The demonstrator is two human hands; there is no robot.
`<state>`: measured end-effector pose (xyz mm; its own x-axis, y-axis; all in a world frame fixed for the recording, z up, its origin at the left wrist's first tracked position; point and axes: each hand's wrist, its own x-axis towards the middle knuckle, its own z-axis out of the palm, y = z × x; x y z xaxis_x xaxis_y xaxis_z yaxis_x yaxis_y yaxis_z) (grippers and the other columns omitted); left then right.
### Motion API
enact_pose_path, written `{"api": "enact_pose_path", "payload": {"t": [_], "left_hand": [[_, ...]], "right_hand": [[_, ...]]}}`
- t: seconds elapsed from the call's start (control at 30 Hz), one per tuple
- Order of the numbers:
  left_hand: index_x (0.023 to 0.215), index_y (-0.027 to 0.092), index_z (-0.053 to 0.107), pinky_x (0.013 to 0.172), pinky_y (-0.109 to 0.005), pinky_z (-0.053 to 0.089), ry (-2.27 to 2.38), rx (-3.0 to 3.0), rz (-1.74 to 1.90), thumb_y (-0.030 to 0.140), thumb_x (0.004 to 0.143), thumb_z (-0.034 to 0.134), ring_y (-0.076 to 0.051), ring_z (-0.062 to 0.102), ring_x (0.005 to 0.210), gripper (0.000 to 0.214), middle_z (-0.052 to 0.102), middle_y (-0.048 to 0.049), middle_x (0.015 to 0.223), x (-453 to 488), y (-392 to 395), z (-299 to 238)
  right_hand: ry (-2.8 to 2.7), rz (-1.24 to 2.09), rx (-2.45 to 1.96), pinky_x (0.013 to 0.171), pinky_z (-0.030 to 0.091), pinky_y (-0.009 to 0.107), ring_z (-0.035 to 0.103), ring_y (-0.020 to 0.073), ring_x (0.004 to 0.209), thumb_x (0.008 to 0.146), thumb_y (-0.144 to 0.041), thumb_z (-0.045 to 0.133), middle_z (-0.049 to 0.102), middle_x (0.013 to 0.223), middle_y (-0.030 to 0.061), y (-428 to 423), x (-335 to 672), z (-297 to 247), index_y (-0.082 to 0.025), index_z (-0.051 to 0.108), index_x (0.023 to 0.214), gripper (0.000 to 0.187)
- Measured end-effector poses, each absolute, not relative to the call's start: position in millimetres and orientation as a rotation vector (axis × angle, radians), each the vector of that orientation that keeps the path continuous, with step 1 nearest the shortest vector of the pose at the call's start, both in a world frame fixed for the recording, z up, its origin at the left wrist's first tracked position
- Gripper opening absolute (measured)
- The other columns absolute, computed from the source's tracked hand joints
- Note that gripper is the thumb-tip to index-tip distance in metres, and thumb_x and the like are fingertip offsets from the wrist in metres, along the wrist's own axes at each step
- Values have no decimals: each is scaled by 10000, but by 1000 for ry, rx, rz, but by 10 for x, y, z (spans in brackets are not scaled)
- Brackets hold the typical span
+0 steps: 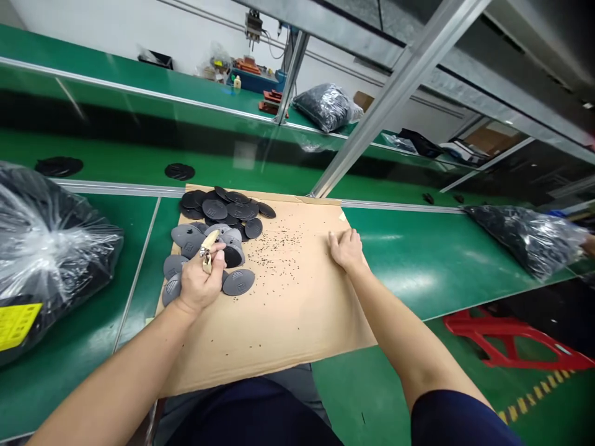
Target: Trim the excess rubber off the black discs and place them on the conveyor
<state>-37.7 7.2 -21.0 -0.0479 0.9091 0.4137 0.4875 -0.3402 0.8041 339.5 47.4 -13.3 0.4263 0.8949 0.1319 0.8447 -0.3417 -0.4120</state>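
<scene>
My left hand (202,282) is closed around a small cream-handled cutter (206,253) with a metal joint; its tip is hard to make out. It hovers over grey oval plastic pieces (238,282) with raised markings. Behind them lies a heap of black oval pieces (227,207). All rest on a brown cardboard sheet (297,316), sprinkled with tiny black scraps (279,248). At the sheet's right edge, my right hand (346,248) is curled with the thumb apart and seems to grip the edge; its fingertips are partly hidden.
A plastic bag of dark items (51,248) stands at the left on the green table (400,248). Another filled bag (525,238) lies at the right, touched by another person's hand (588,244). A metal post (372,121) rises behind the cardboard. A red plastic stool (515,341) is below right.
</scene>
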Motion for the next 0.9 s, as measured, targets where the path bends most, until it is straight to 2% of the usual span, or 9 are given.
{"api": "enact_pose_path", "payload": {"t": [0.03,0.1,0.2,0.3,0.4,0.53,0.7,0.77,0.9], "left_hand": [[1008,146,644,702,-277,527,1470,1827,1370,323,897,470,-145,657,636,272,675,-31,731,-378,75,-203],[1012,148,644,691,-274,525,1467,1821,1367,326,898,472,-138,646,611,273,664,-23,708,-378,77,-200],[1036,145,640,677,-271,523,1470,1797,1343,331,902,470,-132,634,590,286,650,-17,684,-372,70,-206],[1027,142,643,676,-270,520,1444,1827,1354,313,902,477,-128,625,582,269,637,-11,661,-364,62,-206],[1014,146,646,668,-268,519,1421,1833,1391,297,900,485,-126,619,572,248,626,-1,640,-364,58,-217],[1026,153,648,685,-272,522,1419,1817,1413,292,903,487,-129,624,587,245,638,-8,658,-377,64,-250],[1029,150,643,691,-269,521,1421,1787,1461,278,899,493,-127,627,583,236,649,-7,669,-396,83,-247],[1024,153,645,691,-270,520,1426,1771,1478,274,896,494,-131,631,584,232,652,-6,669,-401,91,-242],[1005,164,657,709,-280,520,1428,1771,1504,272,889,498,-144,645,617,224,671,-22,710,-407,96,-243]], "right_hand": [[-1463,188,-2292,1124,62,552,120,415,1418,887,-594,401,210,1479,353,509,3444,-180,91,334,1379,845],[-1495,256,-2296,1133,58,524,129,410,1421,880,-609,406,212,1479,355,542,3375,-276,100,356,1367,862],[-1692,368,-2194,1171,85,447,132,340,1441,854,-636,450,219,1532,237,522,2992,-355,-2,359,1414,851],[-2057,492,-1954,1178,114,462,131,301,1449,900,-638,347,190,1561,159,436,2559,-297,-83,295,1467,796],[-2194,318,-1717,1157,153,516,237,312,1408,890,-642,378,308,1518,139,278,2238,-153,-149,348,1445,742],[-2458,250,-1293,1057,303,513,490,302,1160,836,-602,539,584,1249,138,58,1886,-6,-171,501,1317,647],[-2584,303,-1294,938,401,460,556,278,987,793,-462,664,663,1035,129,-18,1531,40,-149,573,1241,554],[-2552,448,-1352,882,447,415,585,255,955,784,-383,688,678,1002,100,26,1488,53,-176,607,1197,469],[-2273,1018,-1355,724,507,298,645,164,767,803,-307,654,709,900,17,281,1564,76,-216,678,1041,256]]}}
